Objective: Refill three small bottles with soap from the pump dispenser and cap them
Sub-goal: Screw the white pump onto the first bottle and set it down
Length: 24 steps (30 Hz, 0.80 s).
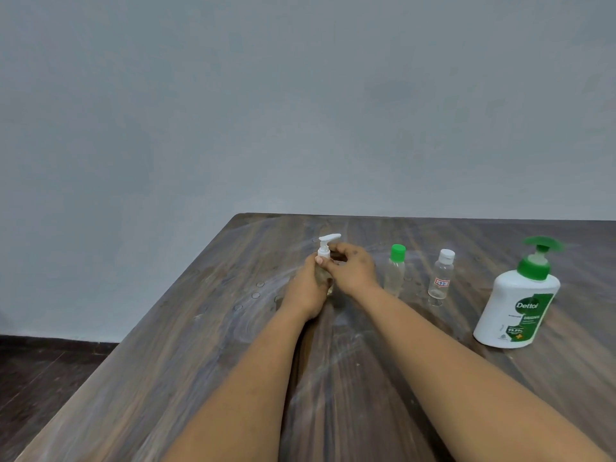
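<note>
A small clear bottle with a white pump top (325, 248) stands on the wooden table (206, 355). My left hand (308, 288) grips its body, which is mostly hidden. My right hand (353, 268) pinches the white collar just under the pump head. To the right stand a small clear bottle with a green cap (395, 270) and a small clear bottle with a white cap (441, 278) that carries a red-bordered label. Both are capped and upright. The big white soap dispenser with a green pump (518, 301) stands at the far right.
The table's left edge runs diagonally from the far corner toward me, with dark floor (43, 378) beyond it. A plain grey wall (300, 111) rises behind the table. Faint ring marks show on the wood left of my hands.
</note>
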Each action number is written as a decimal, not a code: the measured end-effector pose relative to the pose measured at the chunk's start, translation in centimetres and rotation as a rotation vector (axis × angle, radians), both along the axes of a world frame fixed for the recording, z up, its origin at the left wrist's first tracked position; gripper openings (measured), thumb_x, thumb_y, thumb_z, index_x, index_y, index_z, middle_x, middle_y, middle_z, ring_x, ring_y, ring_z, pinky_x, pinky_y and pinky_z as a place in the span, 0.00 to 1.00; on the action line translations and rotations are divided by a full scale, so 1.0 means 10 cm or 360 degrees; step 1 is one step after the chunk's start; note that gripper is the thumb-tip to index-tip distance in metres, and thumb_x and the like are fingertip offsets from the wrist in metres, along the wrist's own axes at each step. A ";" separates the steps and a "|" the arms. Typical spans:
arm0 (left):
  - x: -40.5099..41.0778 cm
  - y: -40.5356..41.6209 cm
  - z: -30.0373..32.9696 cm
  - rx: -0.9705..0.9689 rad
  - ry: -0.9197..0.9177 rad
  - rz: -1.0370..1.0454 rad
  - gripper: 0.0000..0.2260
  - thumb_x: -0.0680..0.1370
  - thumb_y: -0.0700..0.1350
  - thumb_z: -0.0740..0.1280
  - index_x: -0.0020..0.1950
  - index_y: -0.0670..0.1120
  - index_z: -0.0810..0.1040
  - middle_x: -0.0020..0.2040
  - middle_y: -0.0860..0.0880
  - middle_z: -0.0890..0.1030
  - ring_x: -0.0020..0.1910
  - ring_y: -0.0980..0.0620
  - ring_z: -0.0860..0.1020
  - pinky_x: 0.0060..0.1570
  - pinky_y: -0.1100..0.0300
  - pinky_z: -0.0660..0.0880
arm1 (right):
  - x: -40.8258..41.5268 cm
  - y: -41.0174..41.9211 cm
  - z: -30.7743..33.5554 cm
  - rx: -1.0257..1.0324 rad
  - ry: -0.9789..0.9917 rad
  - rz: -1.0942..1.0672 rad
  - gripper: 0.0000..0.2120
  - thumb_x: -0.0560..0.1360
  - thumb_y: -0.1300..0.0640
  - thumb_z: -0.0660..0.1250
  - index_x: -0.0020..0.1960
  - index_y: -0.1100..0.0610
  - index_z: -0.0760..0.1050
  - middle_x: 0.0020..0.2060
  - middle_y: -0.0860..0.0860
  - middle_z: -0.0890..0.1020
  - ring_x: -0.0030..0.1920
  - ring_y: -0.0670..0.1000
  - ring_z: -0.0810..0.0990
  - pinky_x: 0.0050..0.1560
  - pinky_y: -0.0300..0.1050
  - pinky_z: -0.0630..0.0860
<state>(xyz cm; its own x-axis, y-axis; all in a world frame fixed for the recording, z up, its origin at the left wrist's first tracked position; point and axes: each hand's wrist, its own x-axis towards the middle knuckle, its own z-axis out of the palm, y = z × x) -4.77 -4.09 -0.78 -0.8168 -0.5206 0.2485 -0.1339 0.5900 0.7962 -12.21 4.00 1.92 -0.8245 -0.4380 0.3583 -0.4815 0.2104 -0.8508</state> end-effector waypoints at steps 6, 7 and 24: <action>0.00 0.10 0.06 0.0062 0.0047 0.0069 0.31 0.75 0.50 0.71 0.74 0.47 0.62 0.67 0.45 0.73 0.67 0.43 0.71 0.64 0.47 0.70 | 0.00 0.28 0.17 -0.0019 -0.0033 -0.0006 0.19 0.70 0.58 0.77 0.59 0.59 0.78 0.49 0.50 0.80 0.50 0.47 0.78 0.58 0.39 0.74; 0.02 0.12 0.07 -0.0001 0.0014 0.0146 0.37 0.75 0.52 0.72 0.78 0.44 0.56 0.71 0.42 0.68 0.72 0.42 0.65 0.70 0.46 0.64 | -0.02 0.37 0.23 -0.0024 -0.0010 -0.0019 0.16 0.71 0.59 0.77 0.57 0.59 0.79 0.47 0.50 0.81 0.48 0.46 0.78 0.57 0.39 0.75; -0.47 0.88 0.15 -0.0020 0.0027 -0.0085 0.39 0.70 0.52 0.77 0.76 0.45 0.62 0.73 0.46 0.69 0.71 0.46 0.68 0.66 0.57 0.65 | -0.44 1.10 0.50 0.0673 0.0482 -0.0126 0.14 0.73 0.57 0.75 0.55 0.60 0.79 0.49 0.57 0.81 0.46 0.52 0.76 0.43 0.37 0.65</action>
<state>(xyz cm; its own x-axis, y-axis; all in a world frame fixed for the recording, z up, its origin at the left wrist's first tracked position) -9.50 4.68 0.71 -0.8391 -0.4729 0.2688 -0.0883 0.6061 0.7905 -16.64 15.03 6.90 -0.7480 -0.5363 0.3910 -0.6612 0.5512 -0.5089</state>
